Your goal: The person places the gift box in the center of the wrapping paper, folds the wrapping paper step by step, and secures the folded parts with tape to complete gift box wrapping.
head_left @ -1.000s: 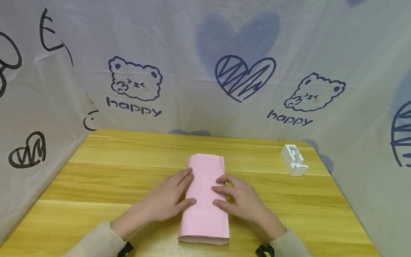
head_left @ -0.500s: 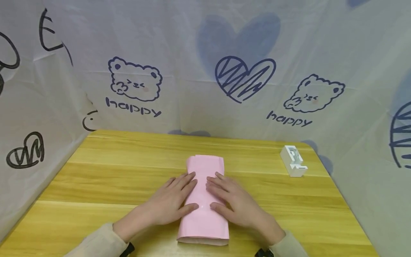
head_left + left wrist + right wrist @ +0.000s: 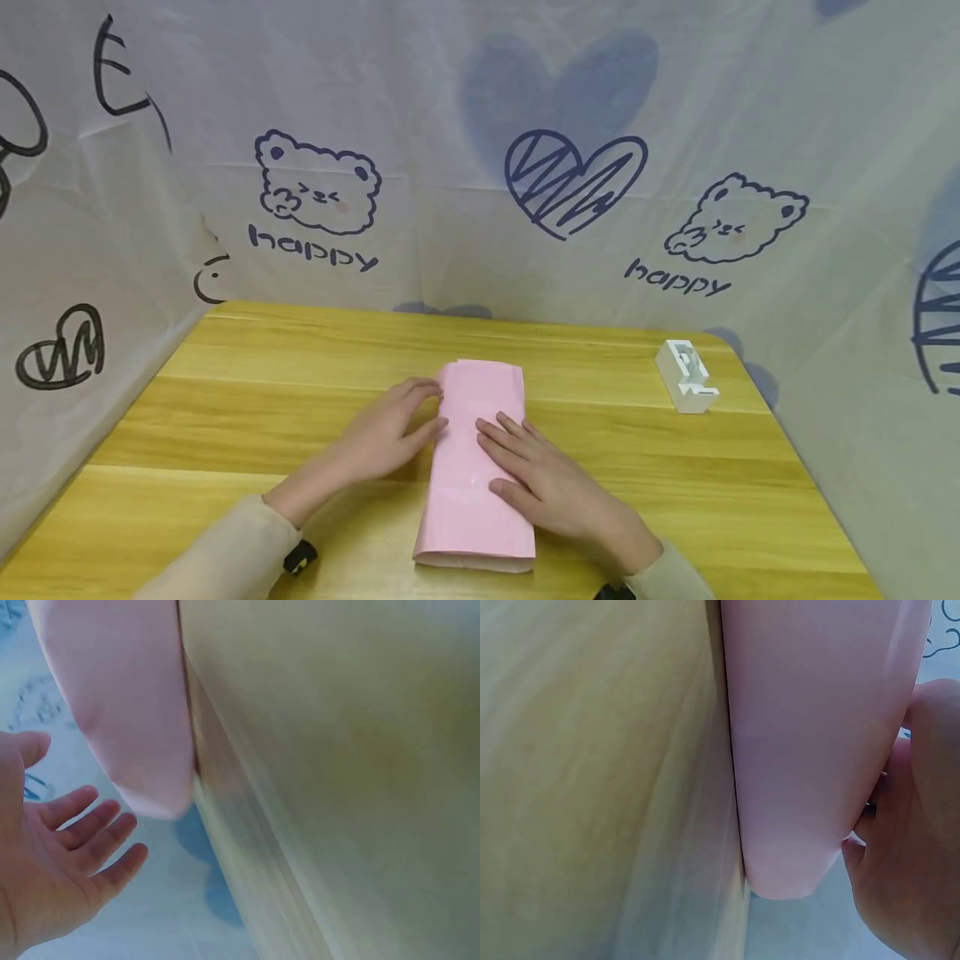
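A pink folded paper bag [image 3: 474, 467] lies lengthwise in front of me, its white inside showing at the near end. My right hand [image 3: 551, 483] rests on its right side with the fingers fairly straight across the top. In the right wrist view the fingers of the right hand [image 3: 919, 825] meet the upper edge of the pink paper [image 3: 817, 750]. At the left edge of the bag is my left hand [image 3: 386, 433], fingers spread and gripping nothing. The left wrist view shows the left hand [image 3: 64, 862] relaxed, a gap between its fingertips and the pink side [image 3: 127, 705].
A white block-like object with a notched top [image 3: 686, 377] stands at the table's back right. The wooden table [image 3: 262, 400] ends at a pale cloth backdrop [image 3: 450, 250] printed with hearts and bears.
Both hands first moved further in over the bag. Since then my left hand has lifted off the top and drawn back to the left edge; the right hand stays on the bag.
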